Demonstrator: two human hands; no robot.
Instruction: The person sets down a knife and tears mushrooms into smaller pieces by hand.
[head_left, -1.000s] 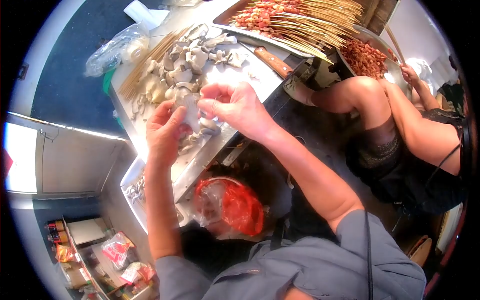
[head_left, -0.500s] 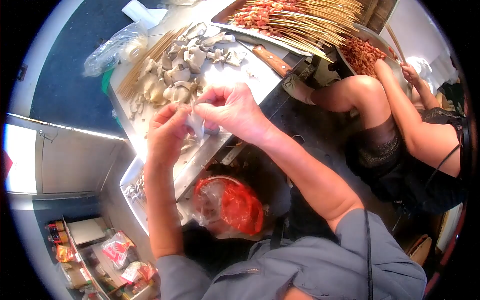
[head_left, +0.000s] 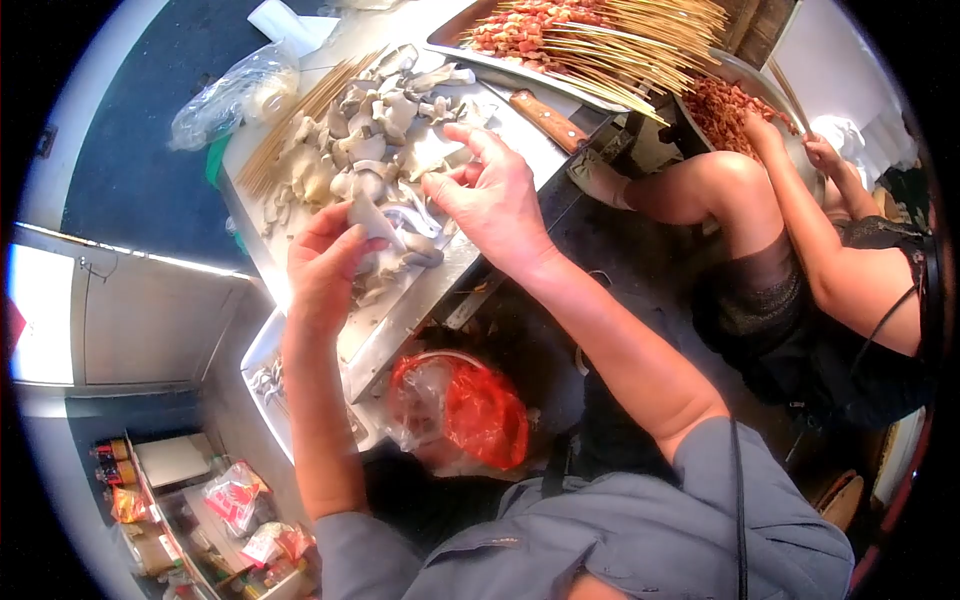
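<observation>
L hand [head_left: 322,258] pinched on mushroom pc [head_left: 376,221]; R hand [head_left: 495,208] thumb & index apart, nr mushroom pile [head_left: 365,148] on tbl [head_left: 532,162]

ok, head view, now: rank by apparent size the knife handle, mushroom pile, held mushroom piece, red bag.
1. mushroom pile
2. red bag
Then knife handle and held mushroom piece, unranked: handle looks longer, but the piece is tilted and seems nearer the camera.

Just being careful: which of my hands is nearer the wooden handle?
Right. Your right hand is below-left of the wooden handle in the image; your left hand lies farther that way.
</observation>
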